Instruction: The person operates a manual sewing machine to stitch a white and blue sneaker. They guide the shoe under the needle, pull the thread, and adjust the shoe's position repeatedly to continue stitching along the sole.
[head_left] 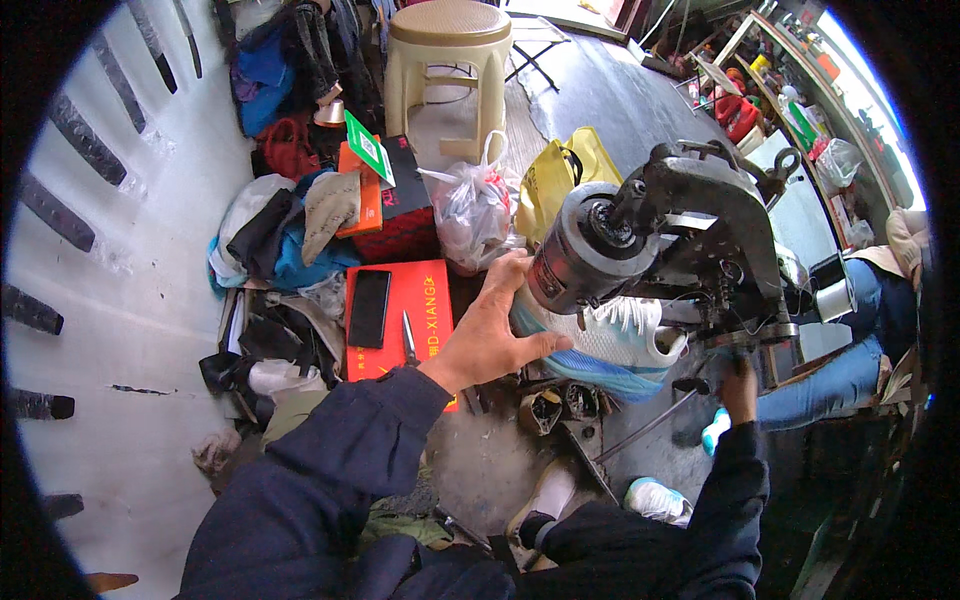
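Observation:
A white sneaker (612, 365) with a blue sole sits under the head of a black shoe-stitching machine (700, 215). Its laced opening faces the needle side, and the machine's round drum hides part of the upper. My left hand (492, 330) grips the toe end, thumb along the sole edge and fingers over the far side. Below the machine head, at the right, is my right hand (740, 390); its fingers are hidden behind machine parts, so its hold cannot be made out. A matching-looking sneaker (658, 500) lies on the floor by my leg.
Left of my hand, a red box (425, 290) carries a black phone (370, 308) and scissors (409, 338). Beyond stand plastic bags (472, 210), a yellow bag (560, 175) and a stool (448, 70). A person in jeans (830, 385) sits at the right.

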